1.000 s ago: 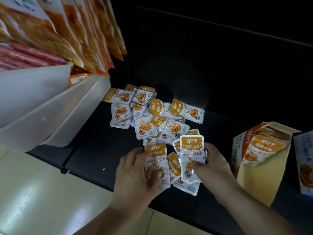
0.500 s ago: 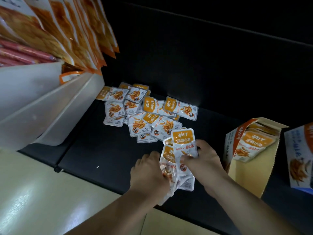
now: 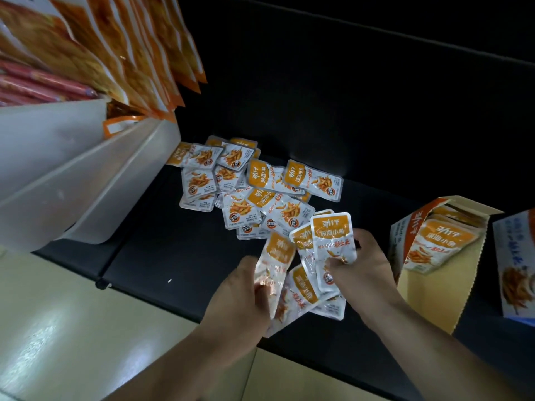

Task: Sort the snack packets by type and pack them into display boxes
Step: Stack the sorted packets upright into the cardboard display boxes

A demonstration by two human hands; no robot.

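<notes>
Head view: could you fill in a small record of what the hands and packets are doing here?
Left hand: holds small orange-and-silver foil snack packets
Right hand: grips a fanned bunch of the same
Loose pile: more packets on the black shelf, beyond the hands
Display box: open orange cardboard box at right, packets inside

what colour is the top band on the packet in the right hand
Orange with white lettering, on a silvery-white packet; head view.

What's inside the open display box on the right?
The display box holds orange-and-white snack packets: one faces out, and edges of more show behind it. Their count and the box's bottom are hidden.
</notes>
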